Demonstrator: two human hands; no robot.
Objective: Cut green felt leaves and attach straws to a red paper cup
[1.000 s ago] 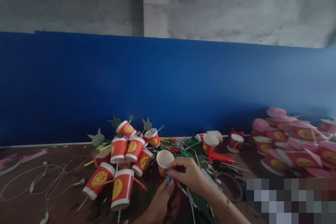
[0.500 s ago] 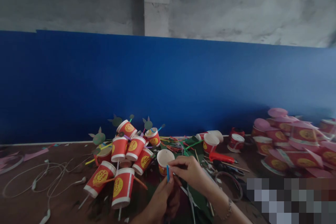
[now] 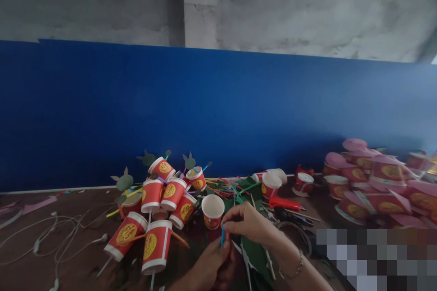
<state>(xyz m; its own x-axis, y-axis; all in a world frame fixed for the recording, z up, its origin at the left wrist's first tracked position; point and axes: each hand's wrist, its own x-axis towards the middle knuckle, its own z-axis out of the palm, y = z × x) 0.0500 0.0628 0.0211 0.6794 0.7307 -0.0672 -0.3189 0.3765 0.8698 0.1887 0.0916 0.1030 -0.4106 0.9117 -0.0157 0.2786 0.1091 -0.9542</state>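
In the head view, a short blue straw [image 3: 223, 236] stands upright between my two hands. My left hand [image 3: 215, 261] is closed around its lower part. The fingertips of my right hand [image 3: 246, 222] pinch its upper end; a bracelet hangs at that wrist. Just behind the fingers, an open red-and-white paper cup [image 3: 212, 212] stands upright. To the left lies a heap of similar cups [image 3: 154, 245] with sticks and coloured straws through them, some topped with green paper animal heads [image 3: 124, 181].
Loose coloured straws [image 3: 221, 185] lie behind the cup. A red-handled tool [image 3: 286, 203] and thin sticks lie to the right. Pink-trimmed cups [image 3: 389, 173] are piled at far right. White earphones [image 3: 56, 245] sprawl at left. A blue panel [image 3: 218, 109] closes off the back.
My right hand has come slightly lower onto the straw's top, and less of the straw shows. The whole view has shifted a little, so the cups appear farther left.
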